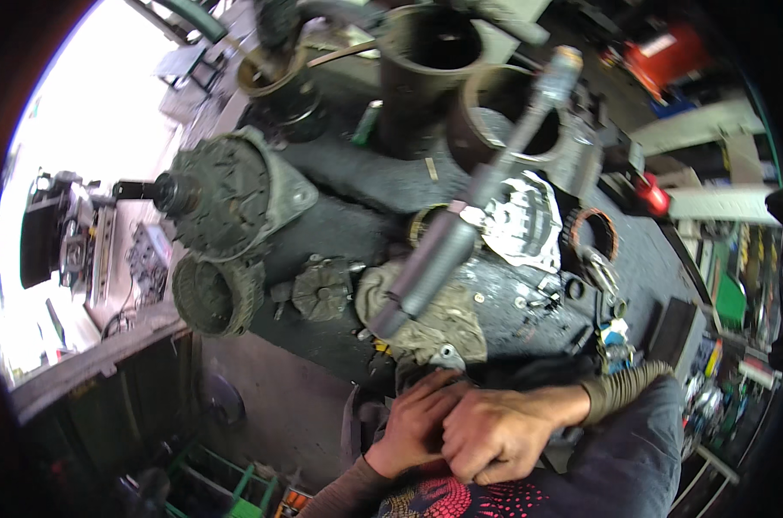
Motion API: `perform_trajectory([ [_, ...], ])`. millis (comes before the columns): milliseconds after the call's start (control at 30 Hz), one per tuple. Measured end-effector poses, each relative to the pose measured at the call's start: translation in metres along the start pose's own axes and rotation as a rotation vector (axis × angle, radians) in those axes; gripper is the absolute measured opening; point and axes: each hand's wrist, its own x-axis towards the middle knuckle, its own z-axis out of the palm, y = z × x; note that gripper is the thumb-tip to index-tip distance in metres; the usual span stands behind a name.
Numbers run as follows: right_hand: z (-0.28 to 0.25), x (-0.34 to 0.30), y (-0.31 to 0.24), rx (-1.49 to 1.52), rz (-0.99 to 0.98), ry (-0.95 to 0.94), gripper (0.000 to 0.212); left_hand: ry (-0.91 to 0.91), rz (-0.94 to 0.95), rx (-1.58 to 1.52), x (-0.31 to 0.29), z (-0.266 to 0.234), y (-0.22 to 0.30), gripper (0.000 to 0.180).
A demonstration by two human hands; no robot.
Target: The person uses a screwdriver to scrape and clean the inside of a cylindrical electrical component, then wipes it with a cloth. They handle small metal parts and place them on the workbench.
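Grey metal bar (460, 216), long and round, leaning up from an oil-stained rag (426, 315) at the near edge of the black, greasy workbench (339, 337) towards two rusty open cylinders (460, 86) at the back. Thick sleeve at the lower end, thinner shaft and small knobbed tip at the upper end. To the left, a ribbed alternator housing (227, 198) and a toothed ring (214, 298); to the right, a pale cast cover (525, 220) and a copper-wound ring (591, 237).

Both hands low and close to the body, well short of the bar and nearest to the rag. Right hand (495, 432) clenched into a fist and pressed over the fingers of the left hand (408, 423); left fingers curled beneath, largely covered. Impossible to tell whether anything small sits inside the clasp.

Handling, by judgement: bar probably heavy, fully stiff, and slippery with oil film. Best taken around the thick lower sleeve, just above the rag, with a second grip higher on the shaft against tipping. Rag soft, limp, light; pinchable anywhere along an edge.
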Motion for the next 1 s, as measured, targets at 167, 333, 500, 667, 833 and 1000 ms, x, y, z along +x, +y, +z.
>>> perform_trajectory([
  [167,-0.007,0.013,0.005,0.021,-0.101,0.135,0.01,0.044,0.036,0.014,-0.002,0.002,0.0,0.058],
  [333,0.013,0.017,-0.002,-0.14,-0.027,0.432,0.006,0.093,0.034,0.04,-0.004,0.007,0.002,0.05],
  [500,0.047,0.028,-0.015,-0.36,0.083,0.83,0.01,0.08,0.091,0.042,-0.006,0.006,-0.001,0.055],
  [667,-0.033,0.025,-0.009,0.249,0.155,-0.285,0.009,0.032,0.078,-0.036,-0.008,0.002,-0.005,0.07],
  [833,-0.015,0.024,0.002,0.138,0.06,-0.097,0.012,0.074,0.078,-0.015,-0.005,-0.001,-0.007,0.069],
  [1000,0.041,0.035,-0.025,-0.151,0.232,0.691,0.009,0.074,0.09,0.061,-0.01,0.007,-0.004,0.065],
])
